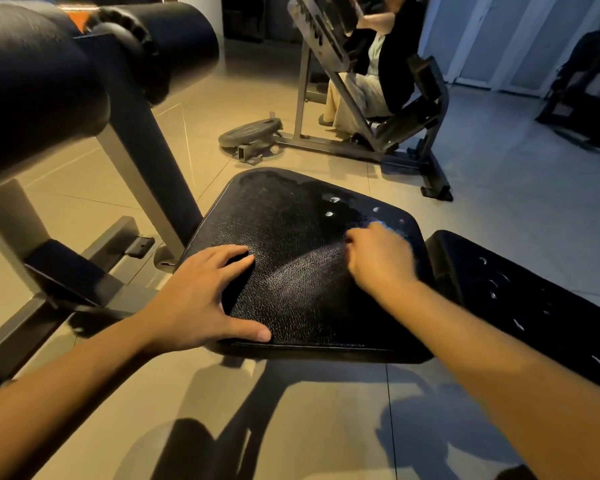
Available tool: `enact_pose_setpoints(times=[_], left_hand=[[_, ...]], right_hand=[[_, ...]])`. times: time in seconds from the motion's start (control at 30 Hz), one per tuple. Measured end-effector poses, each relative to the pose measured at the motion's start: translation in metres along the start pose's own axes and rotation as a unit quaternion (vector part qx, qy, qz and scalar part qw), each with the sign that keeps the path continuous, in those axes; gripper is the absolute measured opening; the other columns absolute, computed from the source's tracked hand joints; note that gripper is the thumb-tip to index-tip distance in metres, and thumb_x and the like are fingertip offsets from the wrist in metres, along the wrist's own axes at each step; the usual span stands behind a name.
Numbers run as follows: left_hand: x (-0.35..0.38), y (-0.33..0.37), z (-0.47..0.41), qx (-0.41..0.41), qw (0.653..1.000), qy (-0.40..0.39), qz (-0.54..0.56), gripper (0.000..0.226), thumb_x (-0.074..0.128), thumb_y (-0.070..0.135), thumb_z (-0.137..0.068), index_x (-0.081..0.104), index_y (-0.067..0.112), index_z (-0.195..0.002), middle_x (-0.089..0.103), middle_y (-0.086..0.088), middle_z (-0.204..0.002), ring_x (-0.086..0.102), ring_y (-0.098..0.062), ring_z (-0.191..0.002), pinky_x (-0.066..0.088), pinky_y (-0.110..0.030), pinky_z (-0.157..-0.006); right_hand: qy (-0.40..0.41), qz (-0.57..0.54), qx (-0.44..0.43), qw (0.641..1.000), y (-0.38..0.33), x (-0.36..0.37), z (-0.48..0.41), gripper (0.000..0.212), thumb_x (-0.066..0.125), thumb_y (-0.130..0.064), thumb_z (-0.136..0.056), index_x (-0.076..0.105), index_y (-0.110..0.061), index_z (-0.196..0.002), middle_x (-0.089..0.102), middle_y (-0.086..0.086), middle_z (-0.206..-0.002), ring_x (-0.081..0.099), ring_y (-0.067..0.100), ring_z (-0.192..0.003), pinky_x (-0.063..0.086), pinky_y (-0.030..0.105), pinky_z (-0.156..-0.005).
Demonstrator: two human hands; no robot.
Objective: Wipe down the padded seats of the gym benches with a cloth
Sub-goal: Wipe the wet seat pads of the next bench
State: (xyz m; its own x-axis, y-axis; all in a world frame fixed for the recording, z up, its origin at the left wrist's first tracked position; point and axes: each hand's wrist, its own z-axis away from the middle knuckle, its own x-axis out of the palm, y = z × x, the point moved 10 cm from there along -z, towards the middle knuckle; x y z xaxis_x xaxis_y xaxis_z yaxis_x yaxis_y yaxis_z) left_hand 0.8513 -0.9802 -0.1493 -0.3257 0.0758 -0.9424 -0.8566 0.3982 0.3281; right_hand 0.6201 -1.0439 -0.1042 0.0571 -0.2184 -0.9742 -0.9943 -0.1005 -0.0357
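Trouble could come mainly from the worn cover of the seat pad (291,237). Small white tears (329,213) show near its far edge, just beside the right hand (378,258), and I judge that a cloth dragged over them could catch and open them more.

The right hand is blurred, with its fingers curled. It seems to clutch the pale blue cloth (381,224), of which only a small edge shows beyond the knuckles, on the far right part of the seat. With so little cloth out, bare knuckles may rub the pad instead.

The left hand (201,296) lies flat with spread fingers on the near left corner and holds nothing. This corner may stay unwiped while the hand covers it.

The back pad (516,292), on the right, has similar tears.

No brand, label or writing can be read. Any marks on the weight plate (250,131) on the floor are too small to tell.
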Motion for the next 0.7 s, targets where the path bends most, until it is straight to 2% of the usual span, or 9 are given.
enact_pose_setpoints(times=[0.1,0.17,0.2,0.3,0.37,0.43,0.5,0.63,0.7], left_hand=[[0.001,-0.001,0.0,0.001,1.0,0.003,0.0,0.125,0.043,0.105,-0.058,0.021,0.037,-0.161,0.015,0.018,-0.166,0.01,-0.004,-0.151,0.01,-0.03,-0.121],[0.001,-0.002,-0.001,0.001,1.0,0.002,0.001,0.124,0.042,0.105,-0.058,0.021,0.038,-0.16,0.015,0.018,-0.167,0.01,-0.005,-0.151,0.011,-0.032,-0.122],[0.002,-0.002,-0.001,0.003,1.0,0.001,-0.001,0.125,0.042,0.106,-0.058,0.021,0.037,-0.161,0.015,0.017,-0.167,0.011,-0.006,-0.152,0.013,-0.034,-0.123],[0.002,-0.003,0.0,0.007,1.0,0.0,-0.005,0.126,0.041,0.106,-0.058,0.021,0.036,-0.161,0.016,0.016,-0.167,0.012,-0.007,-0.152,0.014,-0.036,-0.123],[0.001,-0.002,0.0,0.008,1.0,0.004,-0.006,0.126,0.04,0.106,-0.058,0.021,0.036,-0.161,0.017,0.016,-0.167,0.013,-0.007,-0.152,0.014,-0.035,-0.123],[0.0,0.0,-0.001,0.007,1.0,0.008,-0.017,0.128,0.038,0.107,-0.057,0.023,0.034,-0.161,0.019,0.014,-0.166,0.015,-0.008,-0.151,0.015,-0.036,-0.123],[0.0,0.004,-0.005,0.003,0.999,0.014,-0.03,0.13,0.035,0.108,-0.056,0.024,0.032,-0.161,0.021,0.012,-0.166,0.017,-0.01,-0.151,0.016,-0.037,-0.124],[0.001,0.005,-0.009,-0.01,0.999,0.015,-0.037,0.132,0.032,0.109,-0.054,0.023,0.031,-0.161,0.02,0.011,-0.167,0.016,-0.012,-0.151,0.014,-0.037,-0.123],[0.001,0.005,-0.009,-0.009,0.999,0.013,-0.034,0.131,0.034,0.108,-0.055,0.023,0.031,-0.161,0.02,0.011,-0.167,0.017,-0.012,-0.152,0.015,-0.038,-0.123]], right_hand=[[-0.02,-0.116,-0.201,0.972,-0.107,-0.011,0.051,0.025,0.052,-0.034,-0.102,0.067,-0.027,-0.121,0.058,0.007,-0.106,0.061,0.031,-0.098,0.05,0.04,-0.078],[-0.03,-0.139,-0.286,0.948,-0.131,-0.011,0.068,0.026,0.054,-0.035,-0.102,0.066,-0.029,-0.123,0.057,0.005,-0.102,0.06,0.028,-0.095,0.048,0.039,-0.074],[-0.022,-0.139,-0.265,0.954,-0.117,-0.011,0.059,0.027,0.052,-0.037,-0.103,0.065,-0.032,-0.126,0.057,0.004,-0.103,0.061,0.028,-0.097,0.049,0.039,-0.076],[-0.017,-0.056,-0.067,0.996,-0.011,0.004,0.01,0.03,0.045,-0.036,-0.106,0.065,-0.032,-0.127,0.06,0.003,-0.113,0.061,0.031,-0.106,0.051,0.042,-0.086],[-0.011,0.01,0.06,0.998,0.062,0.004,-0.002,0.028,0.045,-0.033,-0.105,0.068,-0.025,-0.119,0.064,0.008,-0.114,0.063,0.033,-0.103,0.052,0.042,-0.082],[-0.001,0.046,0.098,0.994,0.077,-0.001,0.004,0.026,0.049,-0.028,-0.102,0.069,-0.021,-0.116,0.064,0.011,-0.113,0.064,0.035,-0.101,0.049,0.038,-0.076],[-0.001,0.027,0.059,0.998,0.035,-0.001,0.018,0.026,0.05,-0.028,-0.102,0.067,-0.023,-0.121,0.062,0.01,-0.115,0.063,0.033,-0.104,0.049,0.038,-0.079],[-0.026,-0.083,-0.169,0.982,-0.091,-0.01,0.065,0.028,0.046,-0.038,-0.104,0.062,-0.031,-0.126,0.058,0.004,-0.112,0.06,0.029,-0.104,0.048,0.04,-0.082],[-0.035,-0.105,-0.189,0.976,-0.083,-0.007,0.062,0.03,0.046,-0.039,-0.105,0.061,-0.034,-0.13,0.058,0.003,-0.112,0.06,0.028,-0.105,0.05,0.041,-0.084]])
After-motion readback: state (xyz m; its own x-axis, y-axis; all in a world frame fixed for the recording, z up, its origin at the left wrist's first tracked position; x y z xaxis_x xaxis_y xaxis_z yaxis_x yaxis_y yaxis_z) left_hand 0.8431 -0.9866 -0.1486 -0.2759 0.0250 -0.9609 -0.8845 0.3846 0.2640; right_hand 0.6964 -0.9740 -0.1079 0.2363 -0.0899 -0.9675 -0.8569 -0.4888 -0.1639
